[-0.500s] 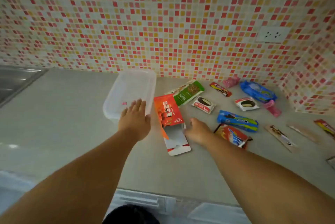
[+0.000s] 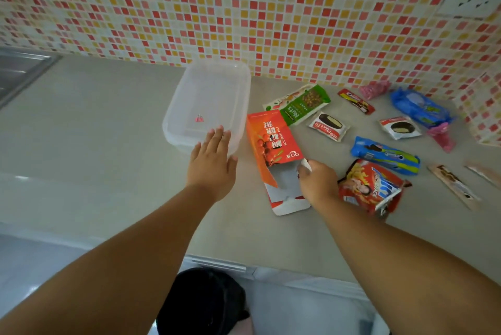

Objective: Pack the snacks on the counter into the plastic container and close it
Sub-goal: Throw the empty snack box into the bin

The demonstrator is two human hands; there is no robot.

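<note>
Left hand: the left hand (image 2: pixel 212 161) is flat with fingers straight and together, its fingertips (image 2: pixel 220 131) over the near rim of the clear rectangular plastic container (image 2: pixel 184 107); whether they touch it cannot be told.
Right hand: the right hand (image 2: pixel 317 181) has fingers curled and pinches a small white item (image 2: pixel 305 164) at the open end of the orange cardboard snack box (image 2: pixel 271 142).
Container: it stands on the grey bench (image 2: pixel 95 145) near the tiled wall, just left of the orange box; inside lies only a small pink binder clip (image 2: pixel 199 118).
Orange box: lying flat, its near end flaps open.
Other snacks: right of the box on the bench lie a green nuts packet (image 2: pixel 301 104), two white choco pie wrappers (image 2: pixel 328 126), a blue biscuit pack (image 2: pixel 385 155) and a red crisp bag (image 2: pixel 370 188), the last touching the right hand's wrist side.
</note>
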